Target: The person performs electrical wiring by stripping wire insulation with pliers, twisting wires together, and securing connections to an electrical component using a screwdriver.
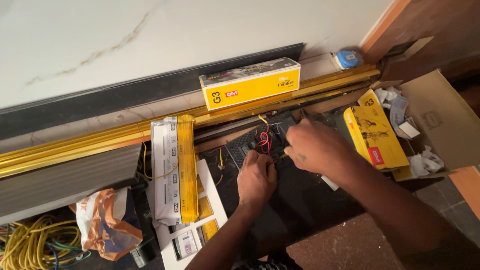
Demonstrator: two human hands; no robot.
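A yellow box [250,84] lies on gold rails [100,137], near coiled yellow cable [30,245]

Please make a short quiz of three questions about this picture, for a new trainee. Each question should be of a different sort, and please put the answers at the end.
1. True or false: both hands are at the dark switch module with red and yellow wires.
2. Multiple choice: what lies at the lower left corner? A) a coil of yellow cable B) a hammer C) a paint can
3. Fill in: the yellow box by the wall rests on long ____-coloured metal strips.

Key
1. True: the left hand and the right hand both work at the switch module among its wires.
2. A: the coil of yellow cable.
3. Gold: the yellow box sits on the metal strips.
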